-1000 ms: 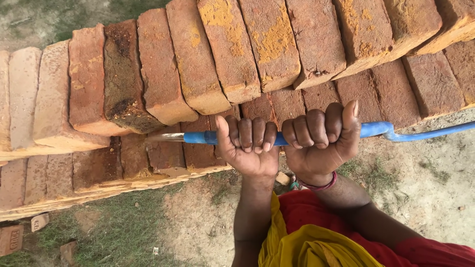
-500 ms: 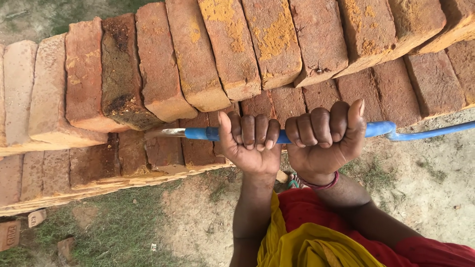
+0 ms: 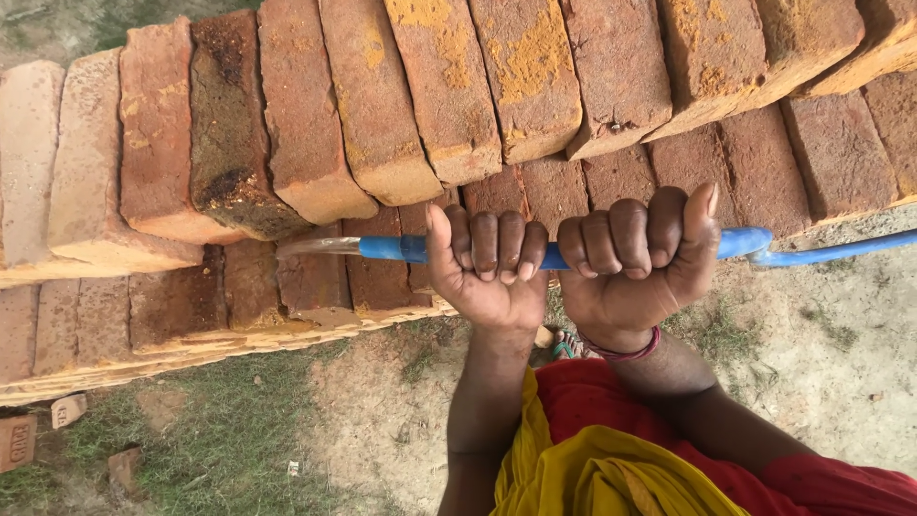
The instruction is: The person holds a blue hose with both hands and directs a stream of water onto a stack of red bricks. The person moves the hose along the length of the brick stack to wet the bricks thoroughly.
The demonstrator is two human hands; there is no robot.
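Observation:
Both hands grip a blue hose [image 3: 394, 248] side by side, held level in front of a stack of red bricks [image 3: 382, 105]. My left hand [image 3: 485, 268] is closed around the hose nearer its mouth. My right hand [image 3: 635, 258] clasps it just to the right, a red bangle on its wrist. Water [image 3: 315, 247] streams from the hose end to the left, against the lower bricks [image 3: 287, 287]. The hose continues off to the right [image 3: 831, 251].
The brick stack spans the whole upper view in rows, its lower course resting on sandy ground [image 3: 821, 363]. Patchy grass [image 3: 210, 449] lies below left with loose brick pieces [image 3: 19, 440]. My red and yellow clothing [image 3: 611, 459] fills the bottom right.
The view has shifted slightly; hands and hose stay in nearly the same hold, with the water still running to the left onto the bricks.

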